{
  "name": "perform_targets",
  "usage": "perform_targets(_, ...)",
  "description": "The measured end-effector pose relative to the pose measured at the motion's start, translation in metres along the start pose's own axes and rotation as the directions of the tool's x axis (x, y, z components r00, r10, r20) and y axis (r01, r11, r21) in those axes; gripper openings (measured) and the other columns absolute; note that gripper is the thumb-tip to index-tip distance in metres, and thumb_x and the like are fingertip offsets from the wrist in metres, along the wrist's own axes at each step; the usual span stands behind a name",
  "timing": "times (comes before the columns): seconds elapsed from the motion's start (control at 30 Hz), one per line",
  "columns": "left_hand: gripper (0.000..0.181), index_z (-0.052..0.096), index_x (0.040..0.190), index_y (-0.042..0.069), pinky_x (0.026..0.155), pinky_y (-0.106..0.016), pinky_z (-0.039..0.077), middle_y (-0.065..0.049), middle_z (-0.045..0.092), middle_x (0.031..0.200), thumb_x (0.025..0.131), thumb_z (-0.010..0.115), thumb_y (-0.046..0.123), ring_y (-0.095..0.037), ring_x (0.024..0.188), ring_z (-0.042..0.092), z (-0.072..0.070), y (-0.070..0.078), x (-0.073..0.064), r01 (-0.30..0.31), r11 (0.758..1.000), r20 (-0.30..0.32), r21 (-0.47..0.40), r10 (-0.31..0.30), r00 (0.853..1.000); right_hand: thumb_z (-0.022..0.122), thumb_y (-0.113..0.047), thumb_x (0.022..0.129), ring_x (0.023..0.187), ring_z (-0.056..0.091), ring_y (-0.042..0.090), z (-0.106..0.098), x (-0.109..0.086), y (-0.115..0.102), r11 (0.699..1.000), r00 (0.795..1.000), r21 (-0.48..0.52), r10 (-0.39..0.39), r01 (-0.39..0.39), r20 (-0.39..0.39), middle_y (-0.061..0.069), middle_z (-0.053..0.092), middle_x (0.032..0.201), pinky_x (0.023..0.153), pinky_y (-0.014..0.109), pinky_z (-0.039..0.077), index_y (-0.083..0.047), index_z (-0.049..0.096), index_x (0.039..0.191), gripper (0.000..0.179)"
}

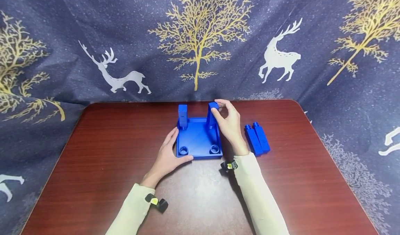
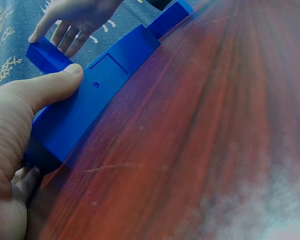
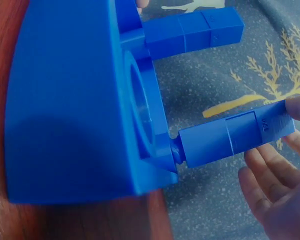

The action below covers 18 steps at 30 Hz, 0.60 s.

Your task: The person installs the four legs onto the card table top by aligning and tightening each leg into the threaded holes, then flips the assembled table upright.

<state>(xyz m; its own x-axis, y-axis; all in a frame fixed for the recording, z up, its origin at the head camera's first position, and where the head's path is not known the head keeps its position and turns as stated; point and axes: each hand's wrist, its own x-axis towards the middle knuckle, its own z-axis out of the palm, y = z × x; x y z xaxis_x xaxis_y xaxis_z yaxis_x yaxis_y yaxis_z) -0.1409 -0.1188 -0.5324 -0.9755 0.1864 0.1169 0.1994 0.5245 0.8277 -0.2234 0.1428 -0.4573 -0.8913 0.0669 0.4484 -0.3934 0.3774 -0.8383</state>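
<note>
A square blue tabletop-like base [image 1: 200, 137] lies with its raised rim up on the table. My left hand [image 1: 167, 158] grips its left side, the thumb over the front edge. At the far left corner stands a blue square leg [image 1: 182, 114]. My right hand [image 1: 230, 123] pinches the top end of a second leg [image 3: 212, 140], upright at the far right corner. In the right wrist view a narrow threaded neck [image 3: 177, 150] shows between this leg and the base. Round sockets [image 1: 214, 149] sit open at the two near corners.
Two loose blue legs [image 1: 261, 139] lie side by side on the wooden table [image 1: 125, 137], right of my right hand, threaded ends away from me. A dark cloth [image 1: 218, 68] with trees and deer hangs behind the table's far edge.
</note>
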Motion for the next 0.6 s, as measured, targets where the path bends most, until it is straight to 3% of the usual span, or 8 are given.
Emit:
perform_targets(0.23, 0.126, 0.027, 0.177, 0.008, 0.132, -0.062, 0.028, -0.008, 0.026, 0.183, 0.081, 0.1, 0.045, -0.034, 0.168, 0.027, -0.0005, 0.0006, 0.0001, 0.001, 1.0, 0.005, -0.003, -0.001, 1.0, 0.089, -0.018, 0.098, 0.101, 0.071, 0.029, 0.0035, -0.0006, -0.0021, 0.997, 0.995, -0.024, 0.065, -0.067, -0.079, 0.018, 0.074, 0.109, 0.087, 0.028, 0.058, -0.003, 0.069, 0.123, 0.036)
perform_targets(0.43, 0.125, 0.027, 0.176, 0.007, 0.132, -0.062, 0.029, -0.009, 0.026, 0.183, 0.081, 0.1, 0.044, -0.035, 0.168, 0.027, -0.0006, 0.0013, -0.0002, -0.007, 1.0, 0.002, -0.004, 0.007, 1.0, 0.091, -0.017, 0.095, 0.102, 0.073, 0.033, 0.0043, -0.0005, -0.0037, 0.994, 0.989, 0.02, 0.108, -0.107, -0.102, 0.019, 0.075, 0.108, 0.085, 0.023, 0.057, -0.002, 0.067, 0.12, 0.037)
perform_targets(0.6, 0.126, 0.027, 0.176, 0.007, 0.132, -0.061, 0.028, -0.008, 0.026, 0.183, 0.081, 0.1, 0.044, -0.035, 0.168, 0.027, -0.0007, 0.0015, 0.0003, -0.006, 1.0, 0.002, -0.002, 0.006, 1.0, 0.092, -0.015, 0.094, 0.104, 0.072, 0.04, 0.0053, -0.0007, -0.0031, 0.994, 0.991, 0.063, 0.092, -0.086, -0.1, 0.024, 0.074, 0.111, 0.089, 0.04, 0.061, 0.0, 0.068, 0.125, 0.042)
